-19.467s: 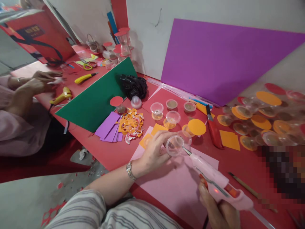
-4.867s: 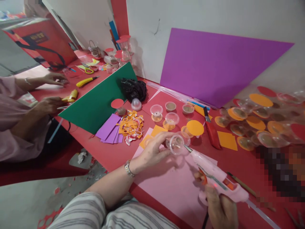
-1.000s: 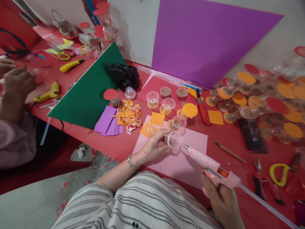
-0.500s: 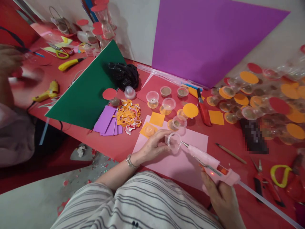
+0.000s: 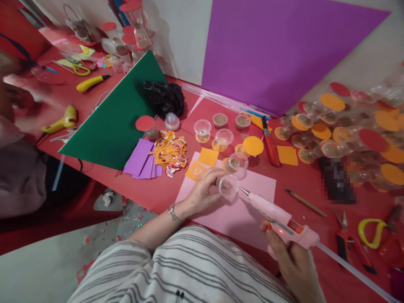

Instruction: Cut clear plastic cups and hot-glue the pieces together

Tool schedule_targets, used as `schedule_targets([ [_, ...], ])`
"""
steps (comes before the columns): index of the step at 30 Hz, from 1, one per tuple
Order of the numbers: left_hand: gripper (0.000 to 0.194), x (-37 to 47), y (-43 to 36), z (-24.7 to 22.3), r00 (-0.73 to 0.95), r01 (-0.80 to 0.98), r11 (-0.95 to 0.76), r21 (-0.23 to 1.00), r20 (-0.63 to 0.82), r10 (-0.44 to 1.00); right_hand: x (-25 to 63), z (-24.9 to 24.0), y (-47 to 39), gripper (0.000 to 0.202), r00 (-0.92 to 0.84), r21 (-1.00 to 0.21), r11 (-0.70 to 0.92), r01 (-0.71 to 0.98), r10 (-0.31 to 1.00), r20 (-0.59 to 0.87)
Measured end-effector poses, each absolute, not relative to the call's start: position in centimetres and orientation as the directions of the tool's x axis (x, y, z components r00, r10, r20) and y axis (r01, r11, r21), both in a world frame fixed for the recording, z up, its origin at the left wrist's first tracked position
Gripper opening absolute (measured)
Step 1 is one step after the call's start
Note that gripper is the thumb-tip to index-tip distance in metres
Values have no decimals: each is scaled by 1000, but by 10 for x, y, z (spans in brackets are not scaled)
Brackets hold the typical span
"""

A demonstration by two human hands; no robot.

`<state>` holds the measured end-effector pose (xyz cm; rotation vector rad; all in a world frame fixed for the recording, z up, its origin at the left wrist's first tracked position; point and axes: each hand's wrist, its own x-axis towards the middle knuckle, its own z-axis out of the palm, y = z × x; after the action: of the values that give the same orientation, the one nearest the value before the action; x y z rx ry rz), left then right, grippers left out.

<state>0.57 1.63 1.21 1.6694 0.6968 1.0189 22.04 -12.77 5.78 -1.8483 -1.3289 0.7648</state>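
Note:
Between the thumb and fingers of my left hand [image 5: 203, 190] is a small clear plastic cup [image 5: 228, 187], its round mouth tilted toward me and to the right. My right hand [image 5: 293, 261] is wrapped round the handle of a pink glue gun [image 5: 274, 212] with a lit red light. The gun's metal nozzle is at the cup's right rim; whether it touches cannot be made out. A long glue stick [image 5: 356, 271] trails from its back. Beneath both lies a pink sheet [image 5: 261, 185]. An orange square with a clear cup on it [image 5: 196, 171] lies just behind my left hand.
Several cups with orange discs [image 5: 252, 146] stand behind the sheet. A red cutter [image 5: 272, 149], pliers [image 5: 350, 240] and stacked cups [image 5: 334, 122] are to the right. Orange scraps [image 5: 170, 151], purple cards [image 5: 142, 160] and a green board [image 5: 116, 126] lie left. A co-worker's hand [image 5: 19, 99] is far left.
The cup in my left hand has shifted or turned slightly to the left, with the nozzle staying close to its rim. My right index finger has moved a little. The co-worker's hands have moved.

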Motion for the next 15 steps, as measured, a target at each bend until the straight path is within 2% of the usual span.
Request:
schedule_targets([
  [5, 38, 7, 16, 11, 429, 41, -354, 935, 303, 851, 225, 47, -138, 45, 292, -780, -164, 604, 956, 24],
  [9, 38, 8, 15, 9, 396, 49, -360, 932, 313, 863, 224, 44, -140, 42, 277, -783, -159, 601, 961, 17],
  [15, 39, 6, 14, 10, 433, 93, -378, 921, 305, 849, 222, 51, -133, 54, 300, -765, -163, 623, 953, 41],
])
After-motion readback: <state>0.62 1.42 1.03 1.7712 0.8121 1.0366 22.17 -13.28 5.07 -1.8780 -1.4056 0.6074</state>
